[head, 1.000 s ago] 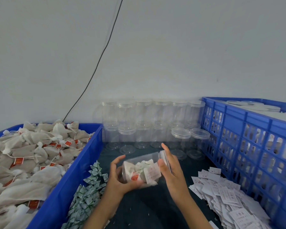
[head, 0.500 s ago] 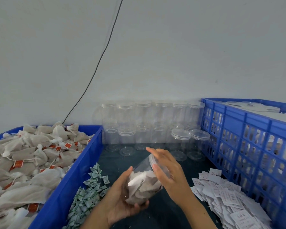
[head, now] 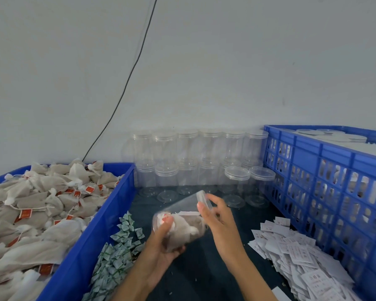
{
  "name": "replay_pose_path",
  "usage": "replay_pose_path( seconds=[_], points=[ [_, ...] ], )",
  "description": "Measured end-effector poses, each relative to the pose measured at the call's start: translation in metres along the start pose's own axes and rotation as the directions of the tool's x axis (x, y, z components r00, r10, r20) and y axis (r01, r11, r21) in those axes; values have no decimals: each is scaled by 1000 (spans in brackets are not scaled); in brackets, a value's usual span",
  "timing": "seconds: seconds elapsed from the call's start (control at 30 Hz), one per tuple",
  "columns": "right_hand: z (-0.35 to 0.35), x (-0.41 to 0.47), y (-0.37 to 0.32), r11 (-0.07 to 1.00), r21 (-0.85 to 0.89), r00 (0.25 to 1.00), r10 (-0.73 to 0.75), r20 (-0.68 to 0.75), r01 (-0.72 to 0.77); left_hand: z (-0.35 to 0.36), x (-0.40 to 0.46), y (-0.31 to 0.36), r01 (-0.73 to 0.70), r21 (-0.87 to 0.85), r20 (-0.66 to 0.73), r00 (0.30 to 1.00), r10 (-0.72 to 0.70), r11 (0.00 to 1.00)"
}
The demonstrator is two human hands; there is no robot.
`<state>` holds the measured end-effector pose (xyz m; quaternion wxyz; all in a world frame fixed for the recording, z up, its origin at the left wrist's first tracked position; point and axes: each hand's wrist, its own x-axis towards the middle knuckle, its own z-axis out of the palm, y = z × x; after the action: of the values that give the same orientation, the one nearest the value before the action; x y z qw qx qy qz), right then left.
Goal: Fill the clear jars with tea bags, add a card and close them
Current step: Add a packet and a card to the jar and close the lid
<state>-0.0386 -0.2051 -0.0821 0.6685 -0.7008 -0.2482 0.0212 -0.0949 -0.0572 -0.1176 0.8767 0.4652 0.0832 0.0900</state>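
Between the two blue crates, above the dark table (head: 204, 276), the filled jar (head: 182, 220) is held tilted, lid end up and away. The left hand (head: 161, 246) grips its base with curled fingers; the right hand (head: 217, 218) has fingers around the lid (head: 202, 198). Risk: a lid not fully seated can let tea bags and card spill at this tilt, and the smooth wall may slip. Counts: one jar in hand; about a dozen empty jars (head: 237, 181) visible in two tiers; two crates; tea bags (head: 30, 213), cards (head: 295, 253) and green sachets (head: 117, 253) too many to count.
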Motion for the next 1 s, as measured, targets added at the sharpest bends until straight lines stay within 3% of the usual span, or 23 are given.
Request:
replay_pose_path(
  seconds=[0.13, 0.27, 0.4, 0.57, 0.7, 0.9, 1.0],
  points=[
    [0, 11, -7, 997, -38, 997, 74, 1, -74, 1, 0, -2, -33, 55, 26, 999, 32, 998],
    [-10, 6, -7, 989, 132, 984, -79, 159, 58, 2, 2, -2, 64, -72, 22, 998, -63, 995],
    [-4, 2, 2, 998, 2, 998, -59, -23, 59, 0, 1, -1, 51, -48, 43, 998, -48, 998],
    [-2, 0, 3, 991, 98, 991, -103, 87, 94, -4, 2, -1, 92, -68, 25, 996, -90, 993],
    [3, 3, 3, 984, 138, 993, -115, 31, 109, -2, -2, 0, 20, -7, 10, 1000, -20, 1000],
    [13, 2, 10, 990, 45, 990, -134, -53, 136, -3, 0, -5, -82, 74, -3, 997, 83, 994],
    [8, 5, 9, 985, 154, 994, -68, -89, 82, -1, 0, -5, -94, 130, -19, 995, 97, 987]
  ],
)
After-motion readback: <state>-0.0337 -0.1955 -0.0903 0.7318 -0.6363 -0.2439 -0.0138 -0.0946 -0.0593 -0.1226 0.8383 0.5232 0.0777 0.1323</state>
